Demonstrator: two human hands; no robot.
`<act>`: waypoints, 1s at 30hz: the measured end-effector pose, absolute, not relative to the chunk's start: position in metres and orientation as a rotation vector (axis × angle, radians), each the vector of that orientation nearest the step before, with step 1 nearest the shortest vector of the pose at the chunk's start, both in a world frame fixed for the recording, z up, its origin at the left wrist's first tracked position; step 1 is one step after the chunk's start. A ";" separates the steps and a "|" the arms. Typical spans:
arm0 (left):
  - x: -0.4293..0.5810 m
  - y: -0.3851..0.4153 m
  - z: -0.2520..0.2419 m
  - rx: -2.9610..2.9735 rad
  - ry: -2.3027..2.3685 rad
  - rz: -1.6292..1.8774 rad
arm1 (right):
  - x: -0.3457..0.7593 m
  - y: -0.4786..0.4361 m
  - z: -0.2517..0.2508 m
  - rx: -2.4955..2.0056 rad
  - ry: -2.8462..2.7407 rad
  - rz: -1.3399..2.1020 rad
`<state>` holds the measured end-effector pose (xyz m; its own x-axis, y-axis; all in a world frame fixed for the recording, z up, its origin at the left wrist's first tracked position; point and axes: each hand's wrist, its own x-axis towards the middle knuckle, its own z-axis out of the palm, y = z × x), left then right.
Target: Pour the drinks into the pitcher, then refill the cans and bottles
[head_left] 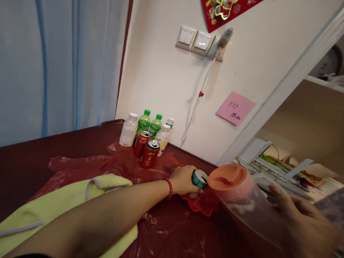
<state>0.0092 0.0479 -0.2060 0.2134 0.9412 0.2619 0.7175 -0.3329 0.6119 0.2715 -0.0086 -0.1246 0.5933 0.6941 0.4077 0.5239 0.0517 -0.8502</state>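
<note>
My left hand [184, 180], with a red bead bracelet on its wrist, is wrapped round a dark green-blue drink can [198, 183] with its top opened. The can is tilted over a red dish with a wavy rim [208, 206]; whether it touches the dish cannot be made out. At the right, my right hand [303, 218] is closed on the handle of a clear plastic pitcher [249, 211] with an orange lid [228, 177]. The lid comes close to the can's top. Part of the pitcher's side is hidden behind my right hand.
Two red cans [149, 157] stand before two green-capped bottles [156, 123] and several white-capped bottles [129, 130]. Clear-red plastic film [91, 163] and a yellow cloth [61, 195] cover part of the dark red table [32, 154]. A white cable [197, 102] hangs down the wall.
</note>
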 end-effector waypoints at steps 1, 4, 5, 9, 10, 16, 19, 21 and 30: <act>0.009 0.048 -0.206 2.135 1.547 0.858 | 0.272 -0.009 -0.124 -1.621 -1.039 0.181; 0.009 0.047 -0.205 2.133 1.550 0.848 | 0.272 -0.009 -0.122 -1.667 -1.041 0.170; 0.009 0.047 -0.205 2.134 1.548 0.846 | 0.272 -0.010 -0.121 -1.683 -1.058 0.163; 0.009 0.047 -0.204 2.143 1.541 0.837 | 0.269 -0.014 -0.118 -1.727 -1.111 0.136; 0.009 0.047 -0.203 2.145 1.538 0.837 | 0.268 -0.016 -0.118 -1.725 -1.113 0.140; 0.009 0.048 -0.204 2.149 1.532 0.845 | 0.258 -0.020 -0.113 -1.680 -1.065 0.147; 0.009 0.048 -0.205 2.149 1.530 0.852 | 0.258 -0.021 -0.112 -1.683 -1.070 0.147; 0.009 0.048 -0.206 2.150 1.529 0.857 | 0.261 -0.020 -0.113 -1.686 -1.091 0.135; 0.009 0.048 -0.206 2.142 1.540 0.849 | 0.265 -0.015 -0.117 -1.679 -1.093 0.113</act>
